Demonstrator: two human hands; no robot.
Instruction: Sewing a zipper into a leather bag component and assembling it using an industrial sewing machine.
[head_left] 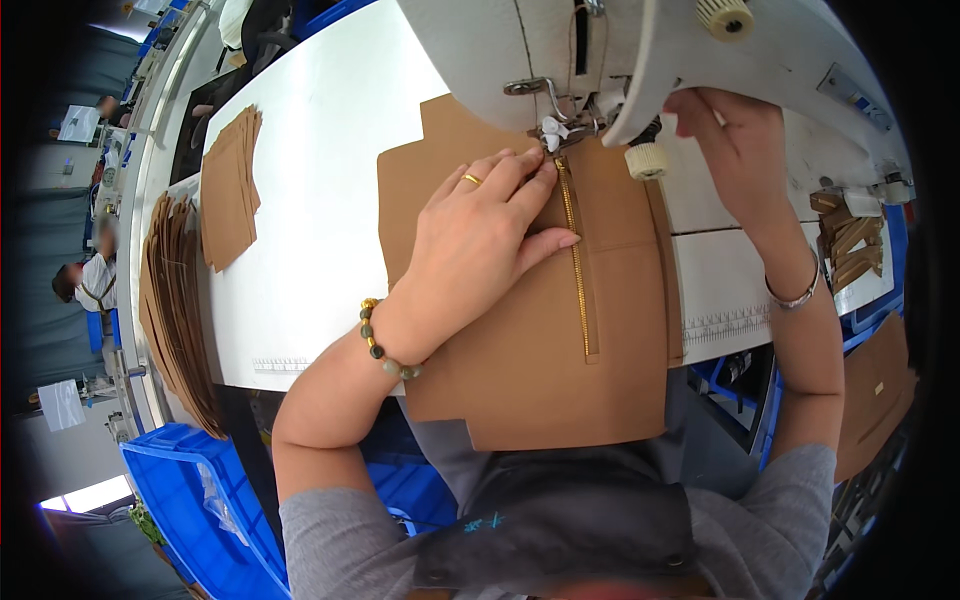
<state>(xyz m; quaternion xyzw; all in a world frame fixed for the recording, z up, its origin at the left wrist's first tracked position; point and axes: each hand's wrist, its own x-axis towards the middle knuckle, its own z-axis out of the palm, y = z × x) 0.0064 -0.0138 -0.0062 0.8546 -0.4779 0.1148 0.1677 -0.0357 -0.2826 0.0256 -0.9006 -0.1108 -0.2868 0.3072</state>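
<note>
A brown panel lies under the needle area of a white sewing machine and hangs over the table's near edge. A gold-toothed zipper runs lengthwise in a slot in it. My left hand rests flat on the panel, left of the zipper. Its fingertips reach close to the presser foot, and its thumb touches the zipper's edge. My right hand is raised beside the machine head, right of the cream knob. Its fingers are bent and partly hidden behind the machine, so what they touch cannot be seen.
On the white table, a small stack of brown pieces lies left. Brown panels hang over its left edge. A blue crate stands below left. Brown strips and a brown panel are at right. A person sits far left.
</note>
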